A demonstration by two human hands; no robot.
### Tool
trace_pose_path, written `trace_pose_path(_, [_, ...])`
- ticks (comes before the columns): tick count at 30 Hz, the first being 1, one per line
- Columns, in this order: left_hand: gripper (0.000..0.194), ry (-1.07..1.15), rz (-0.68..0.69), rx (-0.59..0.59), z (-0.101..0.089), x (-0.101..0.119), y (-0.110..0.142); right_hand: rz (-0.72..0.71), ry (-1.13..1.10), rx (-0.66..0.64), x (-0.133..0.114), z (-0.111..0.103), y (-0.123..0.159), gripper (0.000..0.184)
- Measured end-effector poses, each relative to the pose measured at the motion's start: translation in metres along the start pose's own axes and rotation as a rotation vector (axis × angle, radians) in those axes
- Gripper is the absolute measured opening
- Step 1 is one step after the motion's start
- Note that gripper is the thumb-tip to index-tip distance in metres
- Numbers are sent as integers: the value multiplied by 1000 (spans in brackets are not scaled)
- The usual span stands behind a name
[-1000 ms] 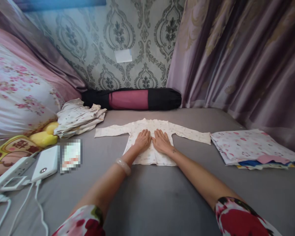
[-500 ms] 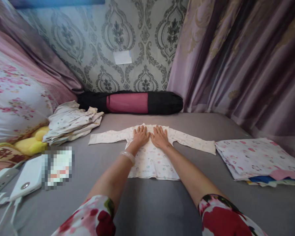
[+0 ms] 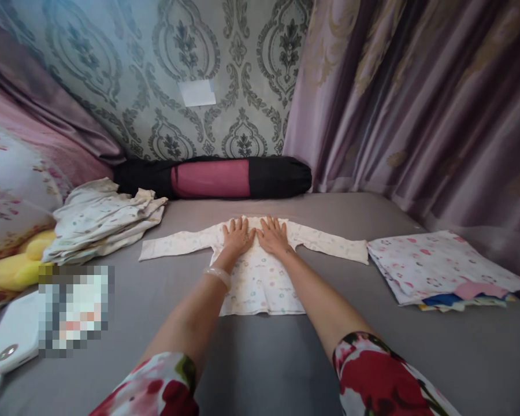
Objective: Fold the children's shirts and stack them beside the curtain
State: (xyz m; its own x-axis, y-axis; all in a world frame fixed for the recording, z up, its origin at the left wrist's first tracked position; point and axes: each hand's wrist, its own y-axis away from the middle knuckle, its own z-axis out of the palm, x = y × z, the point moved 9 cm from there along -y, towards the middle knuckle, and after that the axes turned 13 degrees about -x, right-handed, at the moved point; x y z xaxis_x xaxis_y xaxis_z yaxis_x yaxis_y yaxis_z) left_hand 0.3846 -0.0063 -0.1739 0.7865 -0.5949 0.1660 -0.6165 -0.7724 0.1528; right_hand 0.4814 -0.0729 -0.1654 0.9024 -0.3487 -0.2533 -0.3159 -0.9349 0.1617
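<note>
A small white long-sleeved shirt (image 3: 263,283) with a pale print lies spread flat on a grey sheet (image 3: 260,358), its sleeves stretched out to both sides. My left hand (image 3: 238,236) rests flat on the upper left of the shirt, fingers spread toward the collar. Beside it, my right hand (image 3: 273,236) lies flat on the upper right part, fingers also apart. The thumbs nearly meet at the middle of the chest. Neither hand grips the cloth. Parts of the shirt's shoulders and chest are hidden under the hands.
To the right sits a stack of folded clothes (image 3: 442,263). At left are a crumpled heap of light clothes (image 3: 104,219), a yellow plush toy (image 3: 21,263) and a white power bank (image 3: 15,332) with a cable. A black and pink roll bag (image 3: 212,178) lies along the wall.
The view has shifted a little to the right, so things appear further left. Both hands stay flat on the upper shirt, which looks unchanged.
</note>
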Motion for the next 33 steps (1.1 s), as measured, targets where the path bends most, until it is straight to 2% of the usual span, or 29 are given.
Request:
trace_pose_path(2, [65,8,-1,-9,0,0,1,-4,-40,-48,3,0,1,58])
trace_pose_path(4, [64,19,-9,-20,1,0,0,14,-59,-42,10,-5,5,60])
trace_pose_path(8, [65,26,-17,-13,3,-2,-2,146,-47,24,40,-16,27,65])
trace_pose_path(13, [66,23,-8,-18,5,-4,-5,241,-28,-23,71,-11,50,69])
trace_pose_path(20, [68,4,-12,-39,5,-3,-5,258,-23,-60,78,-5,51,71])
trace_pose_path(25, [67,-1,-7,-28,4,-2,-3,229,-125,-73,83,-7,51,65])
trace_pose_path(28, [67,-3,-6,-20,3,-2,-3,173,-214,-93,93,-16,50,57])
trace_pose_path(30, [67,-10,-8,-20,4,-3,-4,147,-254,-49,105,-29,52,52])
trace_pose_path(33, [68,-23,-21,-27,6,-4,-6,245,-245,71,138,-51,62,45])
